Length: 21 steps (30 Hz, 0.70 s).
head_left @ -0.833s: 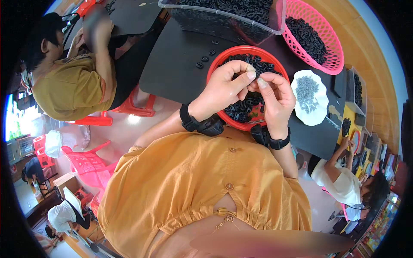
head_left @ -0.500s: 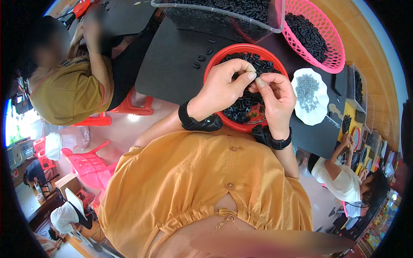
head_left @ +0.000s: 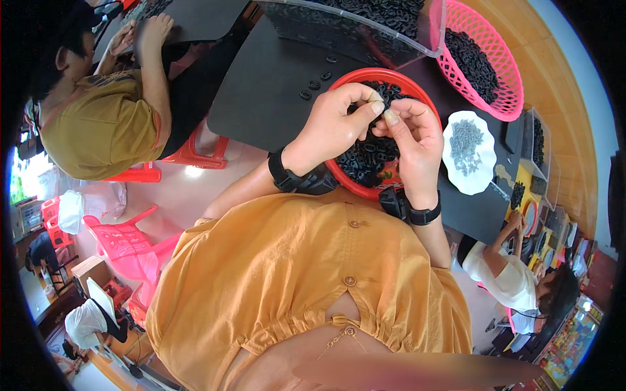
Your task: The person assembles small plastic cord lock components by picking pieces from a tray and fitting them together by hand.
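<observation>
Above a red basin point(head_left: 391, 73), my two hands meet with their fingertips close together. The basin holds a heap of small black oval parts point(head_left: 366, 161) with holes in them. My left hand point(head_left: 334, 127) is closed in a pinch of thumb and forefinger. Facing it, my right hand point(head_left: 417, 135) pinches too, its other fingers curled. Whatever sits between the fingertips is too small to make out. Right of the basin lies a white scalloped plate point(head_left: 479, 185) with a pile of small grey pieces point(head_left: 465, 144). Each wrist wears a black band.
Several loose black parts point(head_left: 314, 85) lie on the dark table point(head_left: 251, 98). Behind the basin stand a clear plastic tub point(head_left: 345, 40) and a pink basket point(head_left: 512, 68), both holding black parts. A co-worker point(head_left: 107, 127) sits at left, another point(head_left: 505, 274) at right. Pink chair point(head_left: 120, 238) behind left.
The view has shifted slightly. My fingertips, still pinched, have drawn a little apart over the basin. The co-worker at left has turned their head and moved a hand.
</observation>
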Each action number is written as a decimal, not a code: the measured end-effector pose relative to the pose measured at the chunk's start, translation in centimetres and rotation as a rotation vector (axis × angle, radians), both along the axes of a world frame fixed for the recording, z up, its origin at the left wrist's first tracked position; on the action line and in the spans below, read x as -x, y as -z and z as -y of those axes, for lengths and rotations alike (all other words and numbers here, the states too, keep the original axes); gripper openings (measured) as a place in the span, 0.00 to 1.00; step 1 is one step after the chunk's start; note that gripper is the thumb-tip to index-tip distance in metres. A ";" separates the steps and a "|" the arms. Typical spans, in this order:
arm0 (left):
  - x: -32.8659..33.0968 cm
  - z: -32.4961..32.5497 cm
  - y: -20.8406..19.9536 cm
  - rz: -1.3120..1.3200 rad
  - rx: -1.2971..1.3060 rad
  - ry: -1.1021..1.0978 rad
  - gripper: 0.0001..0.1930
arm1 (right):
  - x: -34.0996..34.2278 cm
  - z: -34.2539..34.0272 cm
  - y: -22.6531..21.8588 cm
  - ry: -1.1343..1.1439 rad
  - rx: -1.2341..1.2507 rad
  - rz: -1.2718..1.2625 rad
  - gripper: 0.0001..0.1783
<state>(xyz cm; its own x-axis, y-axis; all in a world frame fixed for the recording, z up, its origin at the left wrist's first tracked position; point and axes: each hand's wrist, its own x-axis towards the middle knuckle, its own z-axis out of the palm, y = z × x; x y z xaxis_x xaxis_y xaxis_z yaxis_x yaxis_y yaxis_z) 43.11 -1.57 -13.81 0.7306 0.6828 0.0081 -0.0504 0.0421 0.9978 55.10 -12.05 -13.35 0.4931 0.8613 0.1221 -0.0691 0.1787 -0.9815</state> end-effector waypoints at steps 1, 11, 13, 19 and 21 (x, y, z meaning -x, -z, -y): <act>0.2 -0.2 0.1 0.005 0.042 0.016 0.08 | 0.0 0.0 -0.2 -0.005 0.001 0.000 0.08; 0.9 -0.5 -0.4 0.004 0.169 0.026 0.08 | 0.0 0.6 -0.3 -0.008 0.063 -0.135 0.12; 0.9 -0.4 -0.6 -0.040 0.052 0.067 0.08 | 0.1 0.9 -0.2 0.016 0.090 -0.030 0.09; 0.5 -0.2 -1.1 -0.100 -0.038 0.082 0.07 | -0.1 1.2 -0.3 0.009 0.159 -0.027 0.09; 0.4 -0.3 -1.3 -0.112 -0.036 0.125 0.07 | -0.5 1.4 -0.5 -0.013 0.111 -0.058 0.09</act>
